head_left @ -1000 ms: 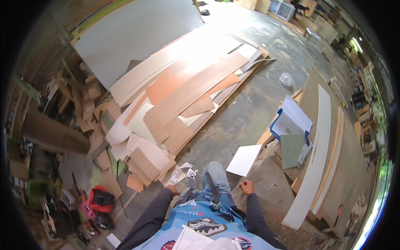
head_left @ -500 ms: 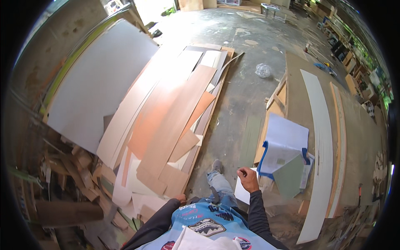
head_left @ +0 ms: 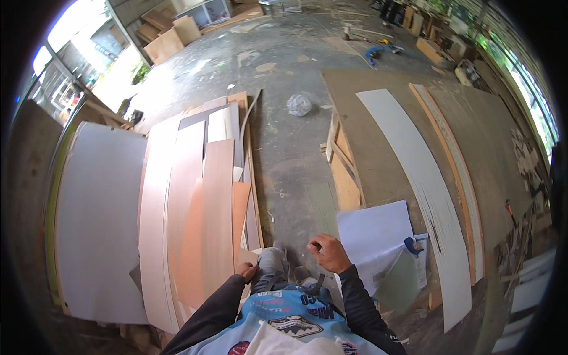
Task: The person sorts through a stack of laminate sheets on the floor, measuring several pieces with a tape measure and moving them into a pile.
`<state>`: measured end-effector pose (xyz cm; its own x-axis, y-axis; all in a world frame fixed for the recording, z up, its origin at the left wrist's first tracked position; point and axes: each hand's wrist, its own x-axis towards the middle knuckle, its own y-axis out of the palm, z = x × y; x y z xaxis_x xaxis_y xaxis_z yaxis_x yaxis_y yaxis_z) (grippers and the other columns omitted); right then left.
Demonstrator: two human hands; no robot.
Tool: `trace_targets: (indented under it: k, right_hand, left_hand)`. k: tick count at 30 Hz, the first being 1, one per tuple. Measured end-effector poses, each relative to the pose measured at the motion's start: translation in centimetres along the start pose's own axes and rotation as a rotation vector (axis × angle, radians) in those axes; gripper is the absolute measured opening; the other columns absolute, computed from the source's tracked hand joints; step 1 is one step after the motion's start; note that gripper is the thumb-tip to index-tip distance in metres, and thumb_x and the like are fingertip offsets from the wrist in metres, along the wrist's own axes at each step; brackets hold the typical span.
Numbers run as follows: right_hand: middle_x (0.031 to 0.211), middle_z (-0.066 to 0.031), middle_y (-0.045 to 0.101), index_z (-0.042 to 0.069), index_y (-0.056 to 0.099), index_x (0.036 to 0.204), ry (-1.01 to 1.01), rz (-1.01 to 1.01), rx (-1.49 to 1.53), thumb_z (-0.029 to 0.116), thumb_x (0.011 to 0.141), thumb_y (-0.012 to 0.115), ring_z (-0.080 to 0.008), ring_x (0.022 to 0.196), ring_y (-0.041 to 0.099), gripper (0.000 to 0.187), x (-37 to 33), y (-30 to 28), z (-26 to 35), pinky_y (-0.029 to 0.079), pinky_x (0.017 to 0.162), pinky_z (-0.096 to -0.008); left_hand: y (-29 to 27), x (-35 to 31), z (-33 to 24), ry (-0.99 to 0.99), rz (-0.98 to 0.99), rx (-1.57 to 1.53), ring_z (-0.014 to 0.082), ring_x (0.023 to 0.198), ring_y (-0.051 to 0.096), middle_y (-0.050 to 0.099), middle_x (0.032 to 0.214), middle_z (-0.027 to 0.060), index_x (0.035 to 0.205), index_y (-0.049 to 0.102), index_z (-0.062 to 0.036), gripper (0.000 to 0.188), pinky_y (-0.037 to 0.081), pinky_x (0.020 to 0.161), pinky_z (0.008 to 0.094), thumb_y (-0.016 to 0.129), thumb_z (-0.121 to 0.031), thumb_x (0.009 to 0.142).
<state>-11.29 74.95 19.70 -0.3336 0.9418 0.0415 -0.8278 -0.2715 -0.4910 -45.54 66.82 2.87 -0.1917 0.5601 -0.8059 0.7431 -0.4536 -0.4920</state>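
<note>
"Where are the hands?"

"The left hand [head_left: 247, 271] hangs at thigh level, just beside the near end of a wood-grain laminate strip [head_left: 218, 195], which lies along the right side of the stack of sheets [head_left: 155, 207]. The right hand [head_left: 330, 253] is raised over the concrete floor [head_left: 290, 177], just left of a translucent white sheet [head_left: 374, 228] at the near left corner of the tabletop [head_left: 367, 148]."

"And the fingers?"

"On the right, curled in together toward the palm, with nothing clearly showing in them. On the left they look bent, but the tips are hidden, so I can't tell whether they hold or touch anything."

"How should someone move in that gap?"

"Short steps down the middle, I'd say. A dark curved strip [head_left: 251, 118] juts past the stack's right edge near its far right corner, and a clump of clear plastic [head_left: 299, 105] lies beyond; either could catch a foot."

"The right arm?"

"Better lifted clear. The white sheet looks light and seems to reach past the tabletop's left edge, so a brushing sleeve could drag it and the grey-green panel [head_left: 399, 284] together."

"Any grip on the laminate?"

"Two hands, well apart: something that long and thin probably flexes, and its edges may cut."
</note>
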Motion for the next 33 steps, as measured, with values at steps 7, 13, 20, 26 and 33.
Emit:
trace_targets:
  k: [7, 13, 20, 26, 33]
  right_hand:
    - [0.079, -0.0149, 0.062, 0.001, 0.063, 0.083, 0.117, 0.042, -0.148, 0.023, 0.084, 0.062, -0.0298, 0.073, 0.062, 0.022, 13.8, -1.0, -2.7, 0.048, 0.068, -0.0377]
    - [0.079, -0.0159, 0.064, 0.000, 0.064, 0.081, 0.380, -0.029, -0.238, 0.024, 0.082, 0.063, -0.0326, 0.075, 0.062, 0.024, 25.1, -1.0, -9.0, 0.048, 0.069, -0.0399]
    - [0.079, -0.0173, 0.066, 0.002, 0.068, 0.081, 0.608, 0.013, -0.245, 0.024, 0.080, 0.064, -0.0320, 0.075, 0.065, 0.022, 35.2, 0.9, -17.9, 0.050, 0.070, -0.0390]
    - [0.078, -0.0142, 0.069, 0.004, 0.071, 0.077, 0.688, 0.298, -0.248, 0.025, 0.079, 0.062, -0.0286, 0.076, 0.067, 0.023, 44.3, 1.5, -26.3, 0.052, 0.071, -0.0362]
    - [0.064, -0.0097, 0.065, 0.000, 0.068, 0.075, 0.471, 0.177, -0.144, 0.016, 0.082, 0.060, -0.0144, 0.060, 0.063, 0.019, 71.1, -5.4, -33.5, 0.049, 0.057, -0.0288]
  left_hand:
    - [-6.8, 15.5, -9.4, 0.248, 0.117, 0.465, 0.0383, 0.094, 0.062, 0.065, 0.092, 0.0271, 0.089, 0.068, 0.0033, 0.051, 0.047, 0.084, 0.0454, 0.051, -0.044, 0.079]
    - [-20.7, 25.8, -21.3, 0.516, 0.237, 0.824, 0.0352, 0.092, 0.063, 0.066, 0.091, 0.0176, 0.102, 0.069, -0.0181, 0.031, 0.050, 0.078, 0.0432, 0.049, -0.037, 0.087]
    - [-34.3, 34.7, -28.7, 0.216, -0.032, 0.019, 0.0348, 0.070, 0.064, 0.064, 0.070, 0.0223, 0.084, 0.065, 0.0058, 0.048, 0.050, 0.065, 0.0415, 0.054, -0.041, 0.080]
    - [-39.7, 41.0, -33.1, 0.082, 0.082, -0.057, 0.0328, 0.066, 0.063, 0.063, 0.070, 0.0221, 0.073, 0.065, 0.0049, 0.047, 0.050, 0.062, 0.0404, 0.060, -0.042, 0.075]
    - [-42.9, 51.8, -31.3, -0.036, -0.050, 0.046, 0.0320, 0.062, 0.061, 0.064, 0.067, 0.0187, 0.073, 0.066, 0.0029, 0.041, 0.048, 0.060, 0.0412, 0.061, -0.038, 0.073]
